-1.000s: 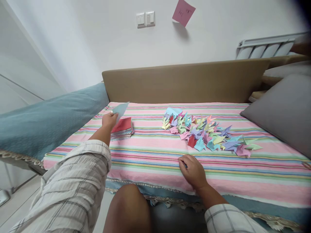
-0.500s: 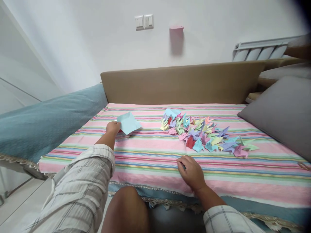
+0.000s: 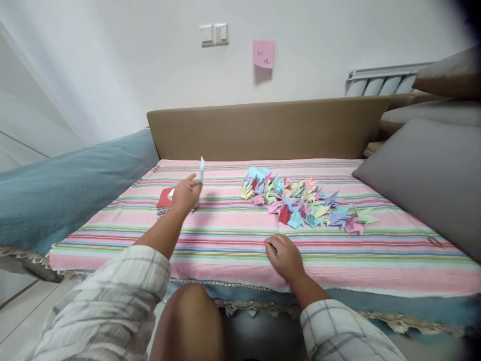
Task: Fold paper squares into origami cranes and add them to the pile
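Observation:
My left hand (image 3: 185,194) is closed on a light blue sheet of paper (image 3: 202,169), lifted above the cloth and turned almost edge-on. Behind and below that hand lies a stack of square paper (image 3: 164,198) with a red sheet on top, partly covered by the hand. My right hand (image 3: 286,256) rests closed on the striped cloth near the front edge; a small dark thing shows between its fingers, too little of it to name. Beyond it spreads a cluster of folded paper cranes (image 3: 295,200) in many colours, with a flat light blue paper (image 3: 258,173) at its back left.
A striped cloth (image 3: 225,250) covers the sofa seat, with a brown backrest (image 3: 263,133) behind. Grey cushions (image 3: 424,170) stand at right and a blue-covered armrest (image 3: 82,185) at left. A hair-tie-like loop (image 3: 436,241) lies near the cushion. A pink note (image 3: 263,54) hangs on the wall.
My left hand has raised the light blue sheet off the stack and tilted it edge-on, uncovering the red top sheet. The pink wall note now hangs down flatter. My right hand stays put.

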The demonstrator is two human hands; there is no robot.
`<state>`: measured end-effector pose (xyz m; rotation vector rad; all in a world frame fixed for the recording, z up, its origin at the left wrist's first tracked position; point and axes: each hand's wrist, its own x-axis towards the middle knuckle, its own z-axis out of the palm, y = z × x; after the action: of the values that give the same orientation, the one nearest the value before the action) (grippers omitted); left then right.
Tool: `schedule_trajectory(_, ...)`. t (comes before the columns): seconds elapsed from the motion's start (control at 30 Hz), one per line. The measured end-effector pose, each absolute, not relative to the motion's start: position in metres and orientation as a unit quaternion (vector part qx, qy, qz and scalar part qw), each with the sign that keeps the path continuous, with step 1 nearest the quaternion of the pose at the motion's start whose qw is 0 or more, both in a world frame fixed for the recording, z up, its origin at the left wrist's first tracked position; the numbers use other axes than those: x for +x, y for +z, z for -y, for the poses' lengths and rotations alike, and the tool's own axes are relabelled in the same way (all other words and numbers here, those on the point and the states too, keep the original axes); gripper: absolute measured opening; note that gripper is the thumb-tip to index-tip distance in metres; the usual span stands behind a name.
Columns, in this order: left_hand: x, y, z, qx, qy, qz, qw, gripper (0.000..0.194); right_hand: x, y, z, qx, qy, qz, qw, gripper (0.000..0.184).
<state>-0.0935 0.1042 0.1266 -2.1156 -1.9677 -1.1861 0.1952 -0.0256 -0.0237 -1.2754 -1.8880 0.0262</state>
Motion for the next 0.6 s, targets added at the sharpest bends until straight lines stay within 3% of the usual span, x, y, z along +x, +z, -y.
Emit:
schedule_trajectory(0.17,-0.021,0.079,-0.033,-0.83,-0.253,0.49,0.087,0.026,0.196,-0.027,0.025,-0.502,0.001,0.736,0.454,0.017)
schedule_trajectory(0.3,0.011,0.032,0.01,-0.879,-0.186,0.436,0.062,0.023,0.198,-0.029,0.023,-0.513,-0.054,0.694,0.502,0.035)
schedule_trajectory(0.43,0.011,0.015,0.029,-0.903,-0.188,0.385,0.029,0.024,0.202,-0.026,0.024,-0.518,-0.046,0.722,0.456,0.043)
schedule_trajectory(0.6,-0.007,0.018,0.029,-0.92,-0.18,0.348,-0.016,0.031,0.204,-0.02,0.03,-0.503,0.004,0.779,0.375,0.03)
